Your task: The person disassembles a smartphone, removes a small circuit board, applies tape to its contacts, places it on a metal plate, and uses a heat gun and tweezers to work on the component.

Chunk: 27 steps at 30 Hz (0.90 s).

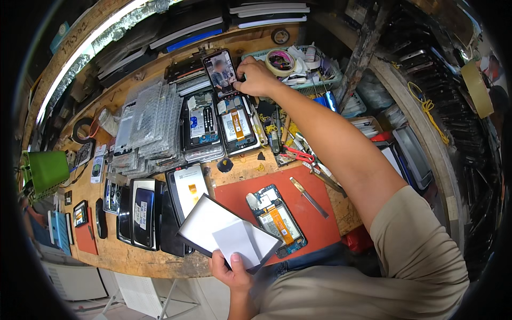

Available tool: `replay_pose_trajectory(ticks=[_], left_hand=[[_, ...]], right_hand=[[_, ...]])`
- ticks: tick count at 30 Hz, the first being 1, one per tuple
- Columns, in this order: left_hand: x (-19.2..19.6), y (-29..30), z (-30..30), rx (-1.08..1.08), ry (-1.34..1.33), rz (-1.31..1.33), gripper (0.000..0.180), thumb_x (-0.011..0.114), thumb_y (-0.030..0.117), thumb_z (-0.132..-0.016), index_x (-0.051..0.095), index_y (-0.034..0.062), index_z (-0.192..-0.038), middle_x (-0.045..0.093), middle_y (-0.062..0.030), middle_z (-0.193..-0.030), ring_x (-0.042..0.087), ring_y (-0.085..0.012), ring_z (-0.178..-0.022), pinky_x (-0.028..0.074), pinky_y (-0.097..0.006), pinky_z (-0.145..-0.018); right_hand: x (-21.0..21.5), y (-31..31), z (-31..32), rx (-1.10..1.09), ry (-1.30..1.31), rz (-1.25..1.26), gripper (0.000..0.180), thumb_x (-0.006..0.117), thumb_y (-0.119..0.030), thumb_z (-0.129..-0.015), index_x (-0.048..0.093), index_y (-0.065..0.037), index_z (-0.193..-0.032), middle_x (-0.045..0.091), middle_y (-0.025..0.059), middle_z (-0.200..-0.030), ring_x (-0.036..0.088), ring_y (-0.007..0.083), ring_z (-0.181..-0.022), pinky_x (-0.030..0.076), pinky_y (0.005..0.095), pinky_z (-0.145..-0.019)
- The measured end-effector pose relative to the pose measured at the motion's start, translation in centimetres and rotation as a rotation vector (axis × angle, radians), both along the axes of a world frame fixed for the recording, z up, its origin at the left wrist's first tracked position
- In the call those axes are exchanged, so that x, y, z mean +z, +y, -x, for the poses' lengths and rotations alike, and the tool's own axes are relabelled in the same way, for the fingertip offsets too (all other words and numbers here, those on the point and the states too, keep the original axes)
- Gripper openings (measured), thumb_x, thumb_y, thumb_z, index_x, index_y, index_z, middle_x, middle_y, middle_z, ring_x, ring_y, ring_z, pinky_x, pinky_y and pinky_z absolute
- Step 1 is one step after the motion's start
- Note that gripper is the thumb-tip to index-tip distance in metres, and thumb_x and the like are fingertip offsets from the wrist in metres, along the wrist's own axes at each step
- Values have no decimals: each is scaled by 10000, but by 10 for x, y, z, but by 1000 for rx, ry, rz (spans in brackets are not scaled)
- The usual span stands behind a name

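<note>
The left hand (230,269) grips a phone screen panel (226,233) – the right hand (256,76) pinches a lit phone (220,72); probably next it needs careful lifting.

A single head-worn fisheye view looks steeply down from above the person's chest onto the wooden tabletop (160,261), facing forward toward the shelves at its far edge; it sits near, with the forearms entering from the lower edge, and straight lines bow toward the dark rim
</note>
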<state>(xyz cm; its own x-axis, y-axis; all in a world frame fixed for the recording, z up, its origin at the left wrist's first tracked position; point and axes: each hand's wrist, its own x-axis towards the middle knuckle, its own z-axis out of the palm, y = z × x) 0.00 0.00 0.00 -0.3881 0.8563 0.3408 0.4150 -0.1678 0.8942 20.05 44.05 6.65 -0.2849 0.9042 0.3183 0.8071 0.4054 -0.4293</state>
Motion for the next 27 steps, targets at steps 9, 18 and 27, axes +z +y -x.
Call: replay_pose_trajectory(ticks=[9, 18, 27], left_hand=[[6, -6, -8, 33, -38, 25, 340, 635, 335, -978, 630, 6, -893, 588, -98, -854, 528, -210, -810, 413, -366, -736], [9, -4, -8, 23, -18, 21, 347, 621, 329, -987, 604, -9, -909, 574, -69, -856, 518, -160, -832, 412, -331, -767], [10, -2, -8, 31, 12, 16, 332, 622, 314, -980, 597, -5, -893, 568, -79, -844, 508, -177, -815, 403, -344, -760]], right_hand=[[-16, 5, -2, -4, 116, 29, 412, 651, -454, -994, 791, -83, -1106, 594, 146, -1371, 557, 391, -1285, 443, 464, -1126], [-8, -1, -2, 3, 100, 27, 341, 713, -400, -919, 770, -69, -980, 592, 138, -1357, 558, 383, -1287, 453, 461, -1119], [-13, 8, 0, -6, 200, 6, 324, 768, -376, -867, 751, -74, -982, 592, 138, -1323, 565, 369, -1275, 466, 453, -1099]])
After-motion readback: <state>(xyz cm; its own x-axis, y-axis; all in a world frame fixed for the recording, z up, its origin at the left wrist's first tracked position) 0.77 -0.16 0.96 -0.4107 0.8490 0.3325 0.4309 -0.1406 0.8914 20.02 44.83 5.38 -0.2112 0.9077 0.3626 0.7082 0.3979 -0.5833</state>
